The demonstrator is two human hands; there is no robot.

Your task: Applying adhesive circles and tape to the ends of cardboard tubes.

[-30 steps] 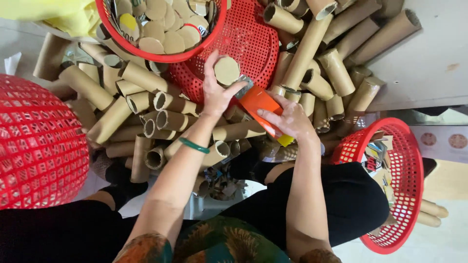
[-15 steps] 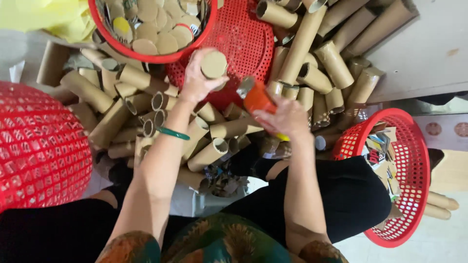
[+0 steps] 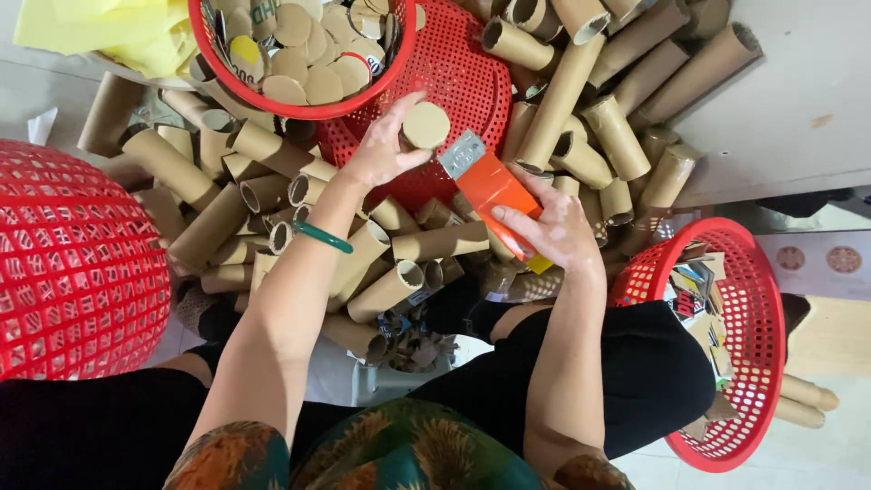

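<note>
Floor (image 3: 798,109) — strewn cardboard tubes (image 3: 435,243)

A green bangle (image 3: 321,237) circles the left wrist, above black trousers (image 3: 635,381) and a green-and-orange patterned top (image 3: 399,454).

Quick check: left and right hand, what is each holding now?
Left hand: closed on a round cardboard disc.
Right hand: closed on an orange scraper, blade toward the disc.

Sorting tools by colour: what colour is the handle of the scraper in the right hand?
Orange, with a grey metal blade; the scraper shows clearly in the head view, held by the right hand.
</note>
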